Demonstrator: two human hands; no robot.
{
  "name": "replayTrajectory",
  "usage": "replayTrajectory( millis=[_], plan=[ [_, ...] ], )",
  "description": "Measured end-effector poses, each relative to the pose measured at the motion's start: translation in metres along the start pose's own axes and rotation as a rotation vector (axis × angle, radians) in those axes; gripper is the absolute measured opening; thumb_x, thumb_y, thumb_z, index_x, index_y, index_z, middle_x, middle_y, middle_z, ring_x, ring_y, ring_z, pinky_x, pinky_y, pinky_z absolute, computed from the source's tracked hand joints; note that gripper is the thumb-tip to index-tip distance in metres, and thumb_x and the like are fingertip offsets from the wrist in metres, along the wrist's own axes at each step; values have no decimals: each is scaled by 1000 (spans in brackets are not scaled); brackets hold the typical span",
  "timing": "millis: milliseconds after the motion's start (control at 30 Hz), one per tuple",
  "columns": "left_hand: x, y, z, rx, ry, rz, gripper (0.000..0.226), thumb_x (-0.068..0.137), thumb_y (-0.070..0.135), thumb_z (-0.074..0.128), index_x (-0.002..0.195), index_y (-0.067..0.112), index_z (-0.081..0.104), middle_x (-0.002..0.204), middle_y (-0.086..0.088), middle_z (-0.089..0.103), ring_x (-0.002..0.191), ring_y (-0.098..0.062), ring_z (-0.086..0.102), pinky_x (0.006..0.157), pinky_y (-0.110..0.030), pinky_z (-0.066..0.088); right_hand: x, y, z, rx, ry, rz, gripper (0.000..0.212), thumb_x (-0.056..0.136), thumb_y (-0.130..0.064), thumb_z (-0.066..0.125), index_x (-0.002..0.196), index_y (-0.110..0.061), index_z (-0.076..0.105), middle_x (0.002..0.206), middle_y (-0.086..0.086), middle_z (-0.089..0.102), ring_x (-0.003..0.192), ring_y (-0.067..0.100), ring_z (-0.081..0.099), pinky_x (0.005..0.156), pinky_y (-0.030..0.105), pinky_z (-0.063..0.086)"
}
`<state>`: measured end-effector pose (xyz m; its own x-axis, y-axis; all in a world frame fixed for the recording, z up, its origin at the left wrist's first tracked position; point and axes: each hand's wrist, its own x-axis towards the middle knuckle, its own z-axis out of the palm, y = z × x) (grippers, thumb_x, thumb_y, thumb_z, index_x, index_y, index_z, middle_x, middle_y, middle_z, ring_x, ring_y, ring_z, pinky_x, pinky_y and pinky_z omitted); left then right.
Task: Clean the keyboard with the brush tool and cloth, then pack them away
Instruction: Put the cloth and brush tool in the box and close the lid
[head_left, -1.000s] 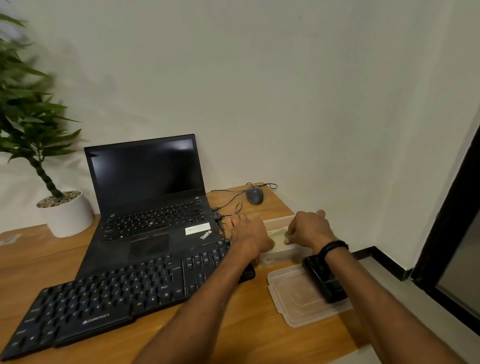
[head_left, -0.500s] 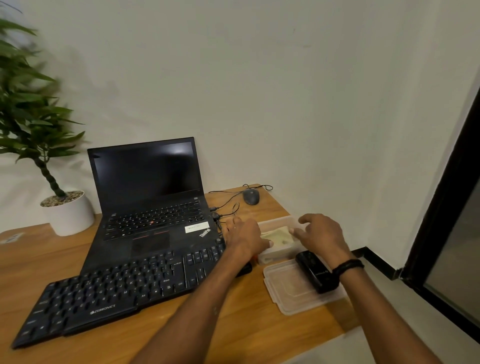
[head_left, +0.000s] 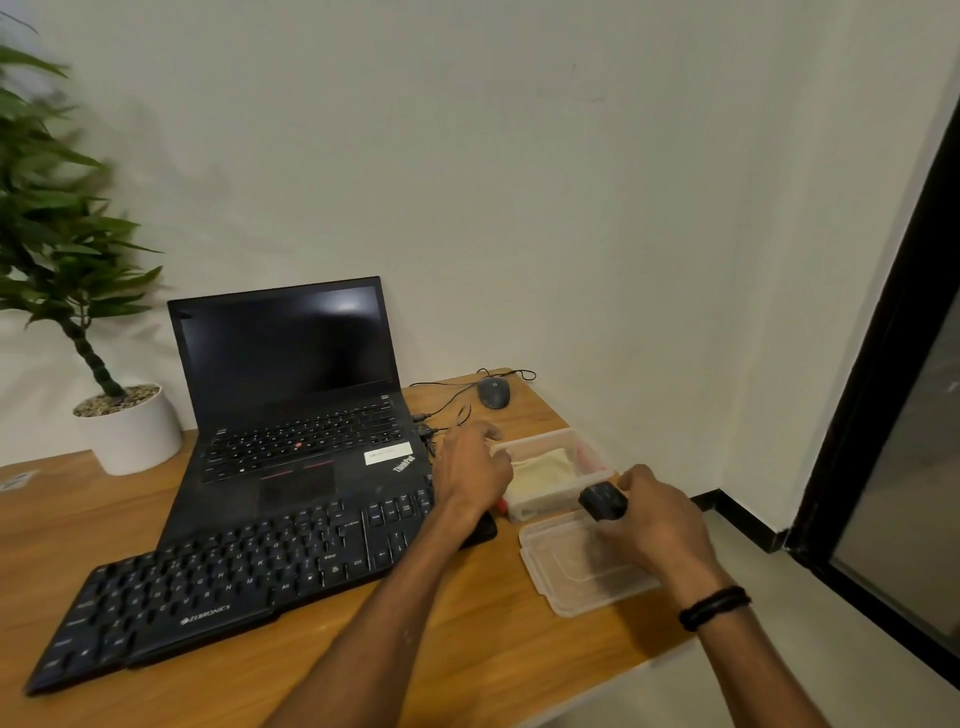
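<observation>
Saw the black keyboard (head_left: 234, 582) flat on the desk (head_left: 467, 654). Found the left hand (head_left: 470, 470) at the rim of the clear box (head_left: 589, 457), with the yellow cloth (head_left: 543, 467) inside; could not tell its grip. Found the right hand (head_left: 662, 522) curled round the brush tool (head_left: 602, 501), by the lid (head_left: 576, 571).

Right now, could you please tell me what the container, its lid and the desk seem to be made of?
Container and lid: likely translucent plastic, since things show cloudily through them. Desk: wood or wood-look laminate, smooth, with visible grain.
</observation>
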<state>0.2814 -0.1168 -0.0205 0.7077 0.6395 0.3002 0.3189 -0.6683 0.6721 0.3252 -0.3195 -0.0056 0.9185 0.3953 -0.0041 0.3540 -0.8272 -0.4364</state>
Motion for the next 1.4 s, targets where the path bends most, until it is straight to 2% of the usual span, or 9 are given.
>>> replayTrajectory(
  millis=[167, 367, 567, 733, 933, 1100, 1233, 1333, 1400],
  plan=[
    [5, -6, -5, -73, 71, 17, 28, 96, 22, 70, 124, 18, 69, 114, -2, 68, 95, -9, 59, 97, -41, 54, 15, -19, -29, 169, 83, -273, 56, 80, -14, 80, 128, -25, 53, 124, -2, 64, 112, 18, 61, 92, 27, 47],
    [14, -9, 1, 9, 35, 44, 29, 98, 35, 66, 125, 29, 69, 118, -4, 62, 118, -21, 50, 98, -38, 44, 88, -52, -14, 40, -141, -534, 57, 73, -9, 85, 124, -26, 65, 125, -4, 66, 117, 15, 58, 96, 19, 39],
    [13, -20, 12, 109, -75, -8, 33, 93, 33, 69, 126, 34, 70, 129, -8, 59, 129, -27, 43, 107, -44, 42, 119, -51, 10, -121, -297, -516, 51, 76, -2, 80, 121, -24, 71, 121, -4, 69, 115, 16, 61, 87, 16, 41],
    [6, -18, 18, 105, -114, -31, 31, 94, 35, 70, 124, 28, 72, 132, -11, 47, 131, -29, 38, 106, -43, 44, 118, -42, 16, -78, -279, -496, 48, 79, -3, 79, 121, -23, 71, 123, -3, 69, 114, 15, 61, 92, 16, 42],
    [-3, -12, 12, 24, -56, -46, 36, 97, 33, 68, 132, 23, 67, 132, -12, 50, 127, -28, 47, 99, -36, 45, 112, -46, 8, -111, -285, -534, 50, 80, -7, 79, 126, -23, 67, 126, -2, 67, 119, 17, 59, 102, 25, 45],
    [-31, -4, 3, -76, 49, -100, 48, 98, 28, 67, 141, 12, 51, 131, -5, 59, 112, -19, 61, 87, -31, 57, 89, -27, -6, 214, -23, -429, 41, 85, -18, 76, 125, -18, 68, 122, -3, 69, 113, 11, 63, 96, 19, 46],
    [-69, 7, -7, -45, 30, -125, 6, 102, 24, 60, 103, 18, 59, 91, 8, 66, 70, -5, 59, 48, -13, 42, 61, -5, -17, 281, 270, -211, 16, 92, -28, 68, 101, -17, 76, 97, -3, 75, 88, 12, 65, 76, 21, 45],
    [-91, 3, 1, 27, -48, -189, 29, 100, 24, 58, 71, 18, 62, 64, 8, 62, 51, -6, 54, 44, -20, 42, 43, 15, -11, 193, 231, 33, 20, 94, -27, 66, 88, -10, 74, 83, 5, 71, 68, 17, 58, 54, 21, 39],
    [-99, 2, 5, 62, -96, -253, 32, 95, 29, 62, 65, 18, 59, 64, 1, 63, 56, -17, 60, 49, -29, 49, 38, 27, -1, 129, 177, 135, 24, 92, -30, 67, 80, -9, 70, 78, 7, 68, 64, 19, 57, 46, 22, 36]
  ],
)
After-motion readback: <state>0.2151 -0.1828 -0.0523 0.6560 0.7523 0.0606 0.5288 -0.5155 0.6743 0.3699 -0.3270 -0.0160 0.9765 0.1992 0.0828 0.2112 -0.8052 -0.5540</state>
